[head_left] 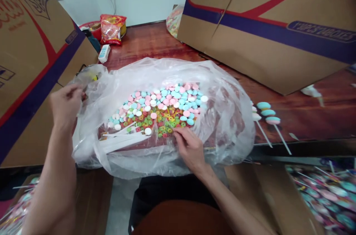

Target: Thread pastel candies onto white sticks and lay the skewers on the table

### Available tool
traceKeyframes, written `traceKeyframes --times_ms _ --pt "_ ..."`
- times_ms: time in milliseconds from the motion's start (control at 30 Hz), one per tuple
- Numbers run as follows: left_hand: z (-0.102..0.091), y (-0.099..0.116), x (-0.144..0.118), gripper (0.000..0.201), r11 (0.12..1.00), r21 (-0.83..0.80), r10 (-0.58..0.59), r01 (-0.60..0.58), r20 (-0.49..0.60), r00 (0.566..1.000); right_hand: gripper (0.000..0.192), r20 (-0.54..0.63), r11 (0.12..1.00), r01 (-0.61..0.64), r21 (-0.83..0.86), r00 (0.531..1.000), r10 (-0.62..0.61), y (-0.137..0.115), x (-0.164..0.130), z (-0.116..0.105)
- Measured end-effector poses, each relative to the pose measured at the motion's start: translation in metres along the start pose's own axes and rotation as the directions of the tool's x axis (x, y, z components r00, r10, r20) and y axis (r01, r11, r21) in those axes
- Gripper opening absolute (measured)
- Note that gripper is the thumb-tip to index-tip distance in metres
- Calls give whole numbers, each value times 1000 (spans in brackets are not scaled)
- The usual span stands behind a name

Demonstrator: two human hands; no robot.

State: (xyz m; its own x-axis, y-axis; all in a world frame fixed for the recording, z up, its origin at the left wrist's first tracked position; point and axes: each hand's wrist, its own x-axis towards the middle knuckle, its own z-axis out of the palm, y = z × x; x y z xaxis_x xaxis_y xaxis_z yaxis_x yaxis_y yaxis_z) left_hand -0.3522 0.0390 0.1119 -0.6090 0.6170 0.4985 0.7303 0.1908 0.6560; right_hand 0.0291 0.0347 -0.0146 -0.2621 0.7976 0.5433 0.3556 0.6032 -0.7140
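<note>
A large clear plastic bag [222,123] lies spread open on the table. On it is a pile of pink, blue and white candy discs [167,98], with small red, green and yellow ring candies [165,130] in front. White lollipop sticks [125,140] lie in a bundle at the pile's left. My right hand [190,149] pinches its fingers at the right edge of the ring candies; whatever is between the fingertips is hidden. At the left, my left hand [66,103] is closed beside a small clear bag [91,75], its fingertips turned away, so I cannot tell what they grip.
Large cardboard boxes stand left [25,79] and right [267,35]. Candy lollipops [271,116] lie at the table's right edge. Below, boxes hold finished-looking lollipops [330,194] at the right and more [20,205] at the left. A red packet [112,29] sits behind.
</note>
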Motion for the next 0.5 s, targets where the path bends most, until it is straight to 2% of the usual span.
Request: traceKeyframes --times_ms 33,100,200,267,300,400,500 --pt "-8 19 -17 19 998 -71 1 -3 -40 999 16 -23 1000 8 16 1000 -7 -2 1 -1" --pt "-18 54 -56 19 989 -124 83 -83 1 997 15 -15 999 43 -1 999 -43 -9 3 -1" --pt "-15 85 -109 20 981 -189 85 -47 193 977 16 108 990 132 -58 986 -126 -28 8 12" --pt "-2 85 -132 20 987 -161 42 15 345 938 17 230 975 194 -112 959 -164 -44 13 29" --pt "5 80 -140 20 988 -150 39 19 372 928 16 291 962 223 -156 941 -171 -52 16 40" --pt "20 58 -150 24 997 -70 -2 28 352 936 14 448 906 292 -306 884 -134 -72 26 73" --pt "23 40 -151 26 998 -21 -48 57 300 953 15 543 870 323 -371 836 -79 -81 31 98"
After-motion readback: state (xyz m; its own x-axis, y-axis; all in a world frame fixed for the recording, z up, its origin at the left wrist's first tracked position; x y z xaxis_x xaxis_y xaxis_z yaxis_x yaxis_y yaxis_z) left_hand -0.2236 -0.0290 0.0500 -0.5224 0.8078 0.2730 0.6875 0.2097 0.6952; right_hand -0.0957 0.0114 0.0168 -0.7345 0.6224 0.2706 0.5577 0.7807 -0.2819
